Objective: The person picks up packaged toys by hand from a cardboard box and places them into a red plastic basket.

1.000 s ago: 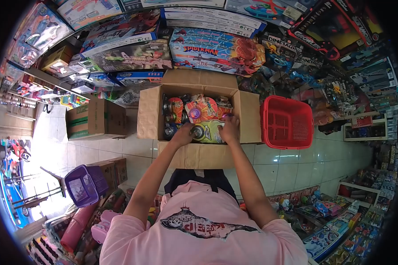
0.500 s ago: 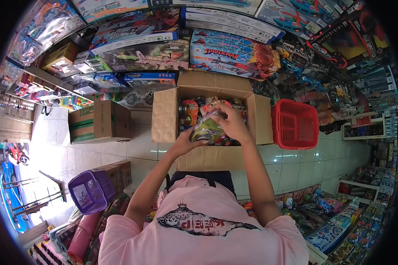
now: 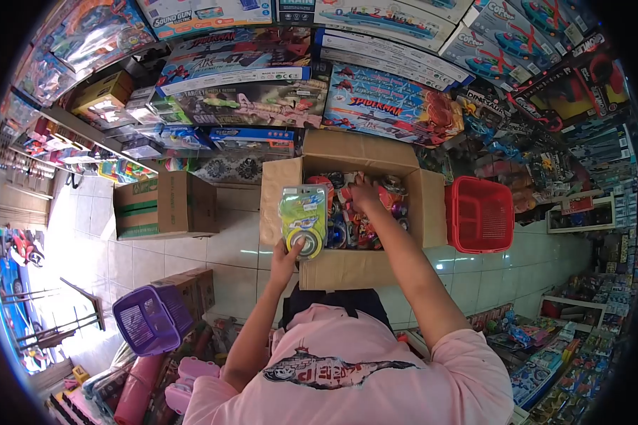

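Observation:
An open cardboard box (image 3: 354, 273) full of colourful packaged toys (image 3: 354, 230) stands in front of me. At its left side, my left hand (image 3: 289, 256) grips the lower end of a green blister pack (image 3: 303, 212), thumb on the clear round bulge. The pack is upright, its face towards me. My right hand (image 3: 365, 193) reaches into the box near its far side and touches the toys; its fingertips are partly lost among them, so whether it grips one is unclear.
A red basket (image 3: 480, 214) stands right of the box. A closed carton (image 3: 164, 205) is on the tiled floor at left, with a purple basket (image 3: 152, 319) nearer. Boxed toys (image 3: 397, 106) are stacked beyond; packaged goods (image 3: 532, 375) lie at lower right.
The green pack has moved left out of both hands' grasp into my left hand alone, now turned face-on. My right hand has let go of it and gone into the box. The view has shifted slightly.

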Demonstrator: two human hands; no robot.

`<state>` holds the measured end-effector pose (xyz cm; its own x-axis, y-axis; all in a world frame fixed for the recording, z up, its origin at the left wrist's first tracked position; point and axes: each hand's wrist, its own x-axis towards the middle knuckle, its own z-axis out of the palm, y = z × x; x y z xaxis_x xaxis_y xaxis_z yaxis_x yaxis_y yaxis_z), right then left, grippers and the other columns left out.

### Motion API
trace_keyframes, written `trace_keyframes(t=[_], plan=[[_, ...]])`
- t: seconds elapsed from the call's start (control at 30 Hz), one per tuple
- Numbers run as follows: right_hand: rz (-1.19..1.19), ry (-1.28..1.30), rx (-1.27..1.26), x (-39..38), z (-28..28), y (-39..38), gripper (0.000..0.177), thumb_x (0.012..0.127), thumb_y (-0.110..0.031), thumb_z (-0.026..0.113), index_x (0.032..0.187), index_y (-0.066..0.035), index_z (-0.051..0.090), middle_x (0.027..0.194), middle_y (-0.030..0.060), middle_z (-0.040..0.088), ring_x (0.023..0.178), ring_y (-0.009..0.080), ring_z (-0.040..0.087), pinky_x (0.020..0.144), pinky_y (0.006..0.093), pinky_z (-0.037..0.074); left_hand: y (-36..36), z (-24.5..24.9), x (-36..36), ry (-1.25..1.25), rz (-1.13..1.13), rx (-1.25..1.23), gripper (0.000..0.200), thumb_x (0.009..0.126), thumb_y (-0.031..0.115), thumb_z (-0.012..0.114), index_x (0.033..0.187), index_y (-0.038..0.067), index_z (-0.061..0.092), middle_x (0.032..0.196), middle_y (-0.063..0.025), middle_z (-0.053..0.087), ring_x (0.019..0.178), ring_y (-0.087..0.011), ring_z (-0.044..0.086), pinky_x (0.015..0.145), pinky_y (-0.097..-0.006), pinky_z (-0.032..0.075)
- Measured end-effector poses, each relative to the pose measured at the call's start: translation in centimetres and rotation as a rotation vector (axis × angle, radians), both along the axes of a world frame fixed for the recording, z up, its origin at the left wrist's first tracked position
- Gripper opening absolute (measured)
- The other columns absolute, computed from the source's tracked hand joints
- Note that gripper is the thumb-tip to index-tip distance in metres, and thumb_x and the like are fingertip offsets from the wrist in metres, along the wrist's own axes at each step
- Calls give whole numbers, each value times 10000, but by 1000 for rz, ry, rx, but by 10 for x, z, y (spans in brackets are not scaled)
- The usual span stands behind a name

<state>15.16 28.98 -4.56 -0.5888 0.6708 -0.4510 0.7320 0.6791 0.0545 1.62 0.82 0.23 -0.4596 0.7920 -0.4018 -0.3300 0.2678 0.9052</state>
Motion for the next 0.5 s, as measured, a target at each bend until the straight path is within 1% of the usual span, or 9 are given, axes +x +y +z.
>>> trace_keyframes(t=[0.07, 0.1, 0.2, 0.27, 0.3, 0.37, 0.4, 0.47, 0.5], plan=[[92, 27, 67, -2, 14, 0, 710, 582, -388, 862, 1202, -123, 641, 1410, 133, 471, 1344, 329, 388, 1081, 555, 317, -6, -3, 8, 28, 18, 10, 363, 946, 255, 659, 1147, -39, 587, 992, -46, 668, 876, -95, 608, 783, -251, 484], [85, 35, 80, -5, 19, -1, 710, 582, -388, 862, 1202, -123, 641, 1410, 133, 471, 1344, 329, 388, 1081, 555, 317, -6, -7, 10, 11, 60, 26, 358, 943, 247, 665, 1144, -38, 587, 988, -47, 668, 876, -95, 608, 780, -253, 485], [17, 22, 52, 0, 28, -21, 736, 559, -404, 874, 1183, -90, 641, 1368, 150, 498, 1325, 327, 410, 1084, 517, 323, 3, -15, 5, -10, 116, 69, 345, 936, 225, 675, 1142, -37, 588, 984, -52, 668, 880, -97, 609, 775, -259, 487], [-156, 204, -15, 13, 32, -34, 750, 556, -425, 874, 1165, -56, 636, 1249, 163, 585, 1252, 311, 494, 1060, 480, 358, 9, -10, 3, 49, 99, 45, 338, 936, 215, 673, 1144, -39, 589, 986, -56, 670, 886, -99, 612, 779, -258, 486], [-163, 204, -10, 21, 39, -39, 750, 556, -425, 874, 1165, -56, 636, 1249, 163, 585, 1252, 311, 494, 1060, 480, 358, 12, -6, 3, 47, 92, 49, 338, 936, 215, 673, 1144, -39, 589, 986, -56, 670, 886, -99, 612, 779, -258, 486], [-329, 486, -104, 44, 70, -52, 738, 596, -440, 876, 1151, -23, 627, 1146, 174, 648, 1119, 308, 604, 985, 433, 436, 24, 3, 1, 53, 76, 107, 331, 936, 211, 670, 1139, -39, 593, 983, -61, 672, 884, -100, 616, 777, -261, 490], [-340, 483, -98, 56, 86, -60, 738, 596, -440, 876, 1151, -23, 627, 1146, 174, 648, 1119, 308, 604, 985, 433, 436, 31, 6, 1, 48, 65, 110, 331, 936, 211, 670, 1139, -39, 593, 983, -61, 672, 884, -100, 616, 777, -261, 490], [-627, 1041, -241, 87, 110, -78, 640, 659, -367, 885, 1131, -20, 627, 1069, 158, 689, 987, 264, 678, 852, 354, 513, 42, 13, 4, 55, 36, 95, 321, 936, 207, 670, 1132, -36, 599, 971, -57, 672, 875, -100, 616, 775, -262, 493], [-601, 1130, -303, 107, 113, -83, 504, 770, -275, 837, 1143, -13, 622, 1098, 132, 687, 946, 207, 682, 850, 324, 519, 47, 23, 8, 63, -4, 72, 323, 947, 230, 658, 1132, -30, 605, 967, -49, 675, 869, -101, 621, 778, -252, 494]])
